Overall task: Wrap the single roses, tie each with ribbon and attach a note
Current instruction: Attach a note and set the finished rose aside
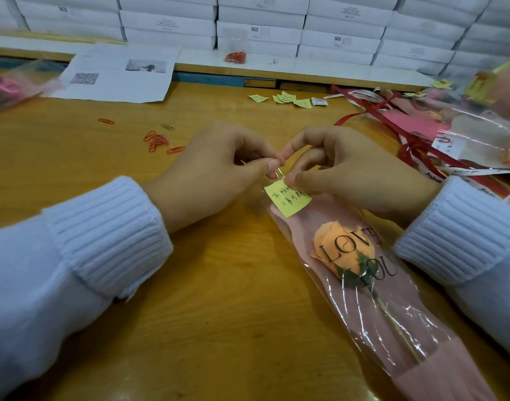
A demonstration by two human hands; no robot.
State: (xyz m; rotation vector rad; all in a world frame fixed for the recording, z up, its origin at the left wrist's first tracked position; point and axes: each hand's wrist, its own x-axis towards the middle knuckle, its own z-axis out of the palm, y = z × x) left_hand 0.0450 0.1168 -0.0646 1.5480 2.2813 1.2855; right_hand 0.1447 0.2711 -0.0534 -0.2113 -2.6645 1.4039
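Loose red paper clips [156,140] lay on the counter [219,299] left of the fingers, within easy reach. The left hand [219,169] pinched a silver clip [279,174] between thumb and forefinger, apparently to slide it on. The right hand [349,172] pressed its fingers [294,178] on the yellow note [287,201], steadying it against the top of the wrapped rose [345,250] lying below them.

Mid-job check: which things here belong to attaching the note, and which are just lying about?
In use:
- left hand and right hand, pinching a silver paper clip
- yellow note
- wrapped orange rose in its sleeve

Lying about:
- loose orange clips
- spare notes
- ribbons
- printed sheet
- stacked white boxes
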